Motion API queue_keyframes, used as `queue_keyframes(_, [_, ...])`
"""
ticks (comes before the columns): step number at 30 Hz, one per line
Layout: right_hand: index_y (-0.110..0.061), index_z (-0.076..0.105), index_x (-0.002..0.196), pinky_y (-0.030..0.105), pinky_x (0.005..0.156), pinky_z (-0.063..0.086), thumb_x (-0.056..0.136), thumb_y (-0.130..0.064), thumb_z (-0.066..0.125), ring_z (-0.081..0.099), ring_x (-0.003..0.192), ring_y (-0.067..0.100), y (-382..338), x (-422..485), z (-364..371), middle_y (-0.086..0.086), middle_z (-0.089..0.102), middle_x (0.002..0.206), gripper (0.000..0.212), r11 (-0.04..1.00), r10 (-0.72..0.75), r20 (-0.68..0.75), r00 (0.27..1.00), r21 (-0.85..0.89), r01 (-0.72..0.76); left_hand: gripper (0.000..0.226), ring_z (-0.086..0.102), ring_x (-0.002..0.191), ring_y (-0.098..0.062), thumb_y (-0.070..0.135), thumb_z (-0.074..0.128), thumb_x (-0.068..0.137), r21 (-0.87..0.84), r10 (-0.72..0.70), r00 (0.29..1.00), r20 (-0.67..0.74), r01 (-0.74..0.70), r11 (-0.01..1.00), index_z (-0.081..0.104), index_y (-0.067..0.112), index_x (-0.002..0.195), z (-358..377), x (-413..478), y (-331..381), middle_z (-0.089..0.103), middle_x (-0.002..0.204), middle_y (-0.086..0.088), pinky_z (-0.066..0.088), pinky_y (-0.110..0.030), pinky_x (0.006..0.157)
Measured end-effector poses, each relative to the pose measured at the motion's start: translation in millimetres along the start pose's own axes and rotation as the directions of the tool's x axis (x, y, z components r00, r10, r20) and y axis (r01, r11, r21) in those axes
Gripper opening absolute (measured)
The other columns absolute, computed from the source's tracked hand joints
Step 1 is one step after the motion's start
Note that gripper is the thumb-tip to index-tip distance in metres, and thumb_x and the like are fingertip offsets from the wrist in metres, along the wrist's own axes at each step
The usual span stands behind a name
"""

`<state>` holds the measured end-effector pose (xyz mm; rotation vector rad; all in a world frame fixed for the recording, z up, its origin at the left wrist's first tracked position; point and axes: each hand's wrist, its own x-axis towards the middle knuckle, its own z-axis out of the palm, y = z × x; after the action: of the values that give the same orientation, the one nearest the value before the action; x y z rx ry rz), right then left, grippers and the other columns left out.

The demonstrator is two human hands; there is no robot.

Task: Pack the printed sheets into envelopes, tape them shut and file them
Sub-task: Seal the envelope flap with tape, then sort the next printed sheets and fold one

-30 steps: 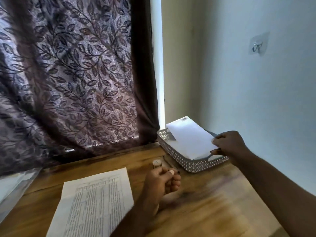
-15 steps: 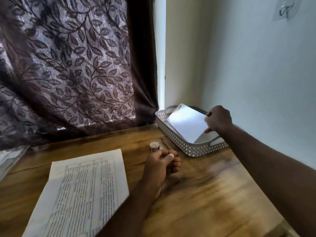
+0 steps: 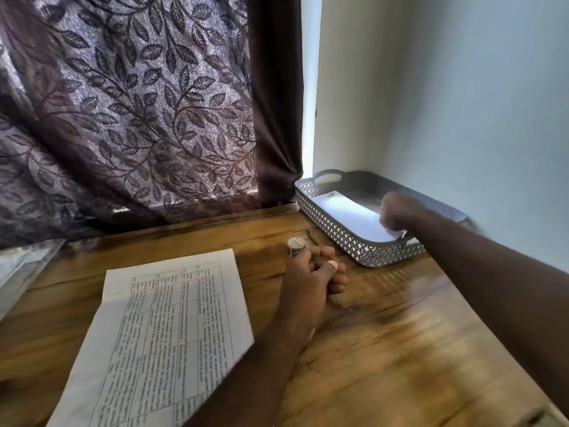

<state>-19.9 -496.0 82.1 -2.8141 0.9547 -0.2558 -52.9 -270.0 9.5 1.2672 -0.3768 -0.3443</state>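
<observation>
- The right grip (image 3: 397,214), blurred by motion, is curled over the near end of the white envelope (image 3: 348,215) and grasps it.
- The envelope lies almost flat inside the grey perforated tray (image 3: 338,238), which sits at the far right corner of the wooden surface (image 3: 400,349), against the wall.
- The left grip (image 3: 311,282) rests on the surface, clenched, with the fingers curled under the thumb.
- A small tape roll (image 3: 296,244) stands upright just beyond the left knuckles, between that grip and the tray.
- The printed sheet (image 3: 172,334) lies flat on the surface to the left, with the left forearm across its lower right edge.
- A leaf-patterned curtain (image 3: 138,103) hangs behind the surface.
</observation>
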Motion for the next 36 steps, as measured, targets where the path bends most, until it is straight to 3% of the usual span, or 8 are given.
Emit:
queue_keyframes(4, [0.004, 0.062, 0.091, 0.038, 0.066, 0.051, 0.093, -0.004, 0.06, 0.061, 0.08, 0.034, -3, 2, 1, 0.02, 0.057, 0.083, 0.009, 1.0, 0.007, 0.067, 0.998, -0.018, -0.006, 0.015, 0.064, 0.068, -0.02, -0.002, 0.055, 0.097, 0.052, 0.027, 0.999, 0.035, -0.029, 0.998, 0.064, 0.003, 0.107, 1, 2, -4, 0.071, 0.085, -0.009, 0.056, -0.032, 0.062])
queue_keyframes(9, [0.005, 0.057, 0.074, 0.022, 0.036, 0.04, 0.094, -0.006, 0.066, 0.06, 0.054, 0.024, -4, -1, -3, 0.016, 0.062, 0.068, 0.023, 0.995, 0.033, 0.111, 0.993, 0.085, -0.043, 0.013, 0.065, 0.067, -0.019, -0.001, 0.058, 0.095, 0.11, 0.046, 0.996, 0.081, -0.054, 0.992, 0.067, 0.007, 0.099, 2, -1, -4, 0.072, 0.086, -0.006, 0.055, -0.032, 0.061])
queue_keyframes(13, [0.011, 0.073, 0.093, 0.032, 0.058, 0.051, 0.084, 0.009, 0.056, 0.066, 0.07, 0.031, -5, -17, -16, 0.028, 0.073, 0.093, 0.02, 0.962, -0.106, -0.038, 0.994, 0.25, 0.112, 0.014, 0.066, 0.069, -0.019, 0.0, 0.056, 0.097, 0.132, 0.047, 0.996, 0.08, -0.058, 0.99, 0.067, 0.008, 0.099, 2, -4, -1, 0.072, 0.088, -0.007, 0.056, -0.031, 0.061])
queue_keyframes(16, [-0.002, 0.079, 0.102, 0.033, 0.085, 0.054, 0.085, 0.003, 0.059, 0.071, 0.095, 0.029, -23, -46, -23, 0.012, 0.077, 0.107, 0.026, 0.908, -0.231, -0.171, 0.958, 0.317, 0.276, 0.017, 0.067, 0.071, -0.019, 0.0, 0.054, 0.098, 0.151, 0.1, 0.992, 0.073, -0.11, 0.982, 0.067, 0.01, 0.097, 3, -3, 7, 0.072, 0.09, -0.009, 0.057, -0.031, 0.063])
queue_keyframes(24, [-0.021, 0.077, 0.098, 0.03, 0.078, 0.049, 0.086, -0.007, 0.058, 0.066, 0.093, 0.02, -94, -136, -7, 0.001, 0.075, 0.101, 0.026, 0.778, -0.35, -0.311, 0.884, 0.43, 0.459, 0.018, 0.071, 0.074, -0.016, 0.003, 0.06, 0.096, 0.188, 0.31, 0.934, -0.175, -0.278, 0.942, 0.064, 0.014, 0.111, -34, -29, 46, 0.072, 0.094, -0.004, 0.061, -0.033, 0.064])
queue_keyframes(30, [-0.022, 0.074, 0.095, 0.03, 0.075, 0.052, 0.086, -0.011, 0.06, 0.068, 0.094, 0.022, -141, -174, 38, 0.0, 0.075, 0.097, 0.019, 0.741, -0.39, -0.19, 0.901, 0.515, 0.43, 0.017, 0.071, 0.072, -0.01, 0.009, 0.059, 0.098, 0.49, 0.366, 0.873, -0.324, -0.176, 0.854, 0.064, 0.019, 0.11, -123, -55, 67, 0.07, 0.096, 0.005, 0.058, -0.019, 0.061])
queue_keyframes(33, [-0.02, 0.074, 0.1, 0.017, 0.06, 0.042, 0.089, -0.008, 0.057, 0.068, 0.09, 0.017, -160, -185, 62, -0.004, 0.074, 0.097, 0.024, 0.743, -0.423, -0.154, 0.893, 0.505, 0.439, 0.013, 0.072, 0.072, -0.016, 0.009, 0.058, 0.098, 0.548, 0.355, 0.853, -0.383, -0.099, 0.83, 0.064, 0.02, 0.104, -169, -69, 73, 0.069, 0.094, 0.001, 0.059, -0.025, 0.062])
queue_keyframes(36, [-0.013, 0.073, 0.1, 0.025, 0.066, 0.046, 0.092, -0.006, 0.054, 0.066, 0.09, 0.022, -169, -188, 72, 0.0, 0.072, 0.098, 0.021, 0.765, -0.408, -0.121, 0.905, 0.496, 0.411, 0.014, 0.07, 0.079, -0.016, 0.01, 0.058, 0.097, 0.698, 0.397, 0.832, -0.388, -0.016, 0.716, 0.066, 0.021, 0.101, -208, -78, 74, 0.07, 0.099, 0.003, 0.056, -0.029, 0.07])
